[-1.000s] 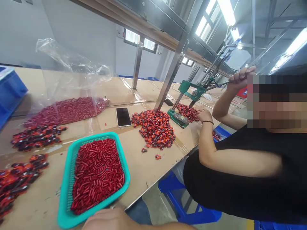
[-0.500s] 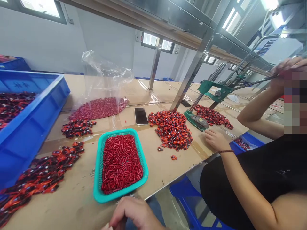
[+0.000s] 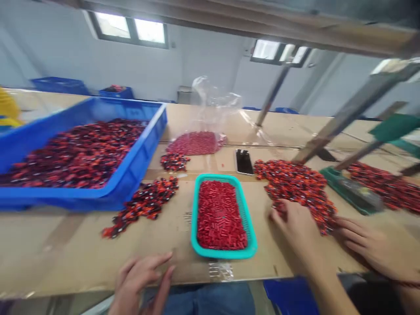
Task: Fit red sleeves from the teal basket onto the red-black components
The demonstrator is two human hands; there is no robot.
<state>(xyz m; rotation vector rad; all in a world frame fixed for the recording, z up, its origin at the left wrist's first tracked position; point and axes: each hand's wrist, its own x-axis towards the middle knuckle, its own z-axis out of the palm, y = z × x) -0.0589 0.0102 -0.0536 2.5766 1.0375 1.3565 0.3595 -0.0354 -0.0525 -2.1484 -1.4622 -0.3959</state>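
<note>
My left hand (image 3: 141, 280) is low over the table's front edge, thumb and index finger apart, with nothing visible between them. My right hand (image 3: 297, 223) is at the near-left side of a pile of small orange-red and black parts (image 3: 295, 179). Its fingers and thumb are closed around a small orange-red and black part (image 3: 280, 207), blurred and partly hidden. Between my hands stands a teal plastic basket (image 3: 194, 218) full of short dark red tubes (image 3: 219, 214). A looser row of the orange-red and black parts (image 3: 147, 199) lies left of it.
A large blue crate (image 3: 131, 170) of similar parts fills the left. Behind the basket are a clear bag of red pieces (image 3: 197, 143) and a phone (image 3: 244, 162). A co-worker's hand (image 3: 364, 240) touches the pile's right side, near a green hand press (image 3: 348, 192).
The view has swung left. My right hand has come into view at the pile, and my left hand shows with fingers apart. The co-worker's hand has moved from beside the press to the pile.
</note>
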